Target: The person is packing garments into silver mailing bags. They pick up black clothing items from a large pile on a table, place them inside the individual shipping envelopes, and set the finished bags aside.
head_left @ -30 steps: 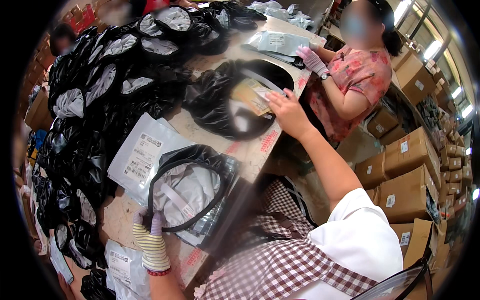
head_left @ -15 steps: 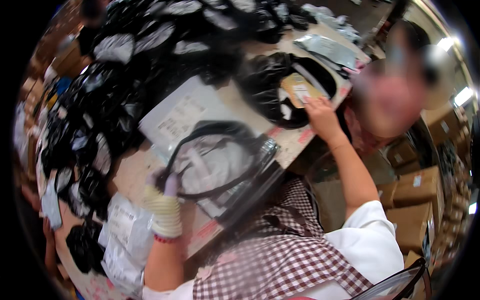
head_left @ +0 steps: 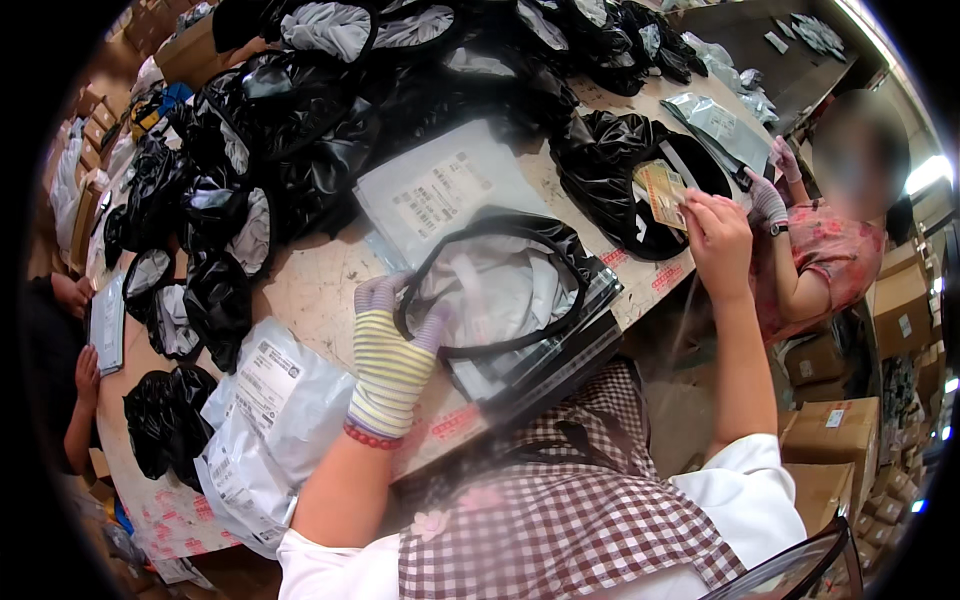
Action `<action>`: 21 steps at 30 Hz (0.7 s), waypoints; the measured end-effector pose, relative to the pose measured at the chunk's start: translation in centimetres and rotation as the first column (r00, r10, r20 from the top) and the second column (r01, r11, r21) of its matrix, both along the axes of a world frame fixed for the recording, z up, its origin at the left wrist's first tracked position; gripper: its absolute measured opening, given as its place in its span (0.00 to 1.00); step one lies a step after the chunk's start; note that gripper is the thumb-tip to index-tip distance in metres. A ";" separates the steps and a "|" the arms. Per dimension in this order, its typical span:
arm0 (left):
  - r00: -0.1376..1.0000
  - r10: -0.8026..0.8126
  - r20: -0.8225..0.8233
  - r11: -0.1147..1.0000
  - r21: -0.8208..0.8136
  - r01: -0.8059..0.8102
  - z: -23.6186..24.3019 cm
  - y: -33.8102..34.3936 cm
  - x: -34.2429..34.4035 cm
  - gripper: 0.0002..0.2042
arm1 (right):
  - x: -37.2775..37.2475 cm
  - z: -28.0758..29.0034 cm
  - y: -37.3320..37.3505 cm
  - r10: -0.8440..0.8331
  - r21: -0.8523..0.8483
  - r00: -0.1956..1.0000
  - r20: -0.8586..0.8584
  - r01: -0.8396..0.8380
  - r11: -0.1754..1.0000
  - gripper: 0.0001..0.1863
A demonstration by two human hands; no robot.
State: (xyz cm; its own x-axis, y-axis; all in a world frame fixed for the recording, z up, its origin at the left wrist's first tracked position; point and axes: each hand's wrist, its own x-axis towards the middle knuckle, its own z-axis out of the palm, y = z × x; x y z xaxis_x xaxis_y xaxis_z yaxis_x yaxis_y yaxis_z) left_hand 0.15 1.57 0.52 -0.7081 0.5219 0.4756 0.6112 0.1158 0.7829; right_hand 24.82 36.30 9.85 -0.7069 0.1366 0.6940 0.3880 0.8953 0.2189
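My left hand (head_left: 388, 358), in a striped knit glove, grips the rim of a round black cover (head_left: 425, 260) with a pale lining. Its thumb lies inside the rim and its fingers outside. The cover's mouth faces up, and it rests over flat grey plastic packets (head_left: 600, 292). My bare right hand (head_left: 716, 238) is closed on the edge of a small yellowish card or packet (head_left: 660, 195). That piece is over the opening of a second shiny black cover (head_left: 602, 165), whose mouth is spread. Behind the first cover lies a white labelled mailer bag (head_left: 432, 192).
Black covers (head_left: 325, 140) are heaped along the far and left side. White labelled bags (head_left: 265, 395) lie by my left forearm. At right, a co-worker's gloved hand (head_left: 768, 197) is by a grey bag (head_left: 718, 128); another person's hands (head_left: 86, 375) are far left. Cartons (head_left: 832, 440) stand right.
The view has swung, so the table sits further right in it. My left hand keeps hold of the cover's rim, and my right hand stays on the yellowish piece.
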 end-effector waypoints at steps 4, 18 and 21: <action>0.986 0.050 0.157 0.995 -0.092 -0.036 1.8 -0.3 0.9 0.19 | -4.9 -0.9 -9.0 0.262 0.111 0.951 -0.165 -0.247 0.963 0.13; 0.961 -0.085 0.262 0.973 0.231 0.023 0.0 -1.5 0.7 0.10 | -7.9 -8.8 -19.6 0.329 -0.495 0.943 -0.050 -0.309 0.812 0.27; 0.962 -0.040 0.268 0.984 0.179 -0.009 -2.1 -1.9 -1.1 0.10 | -9.5 -9.6 -20.2 0.225 -0.409 0.972 0.074 -0.176 0.895 0.29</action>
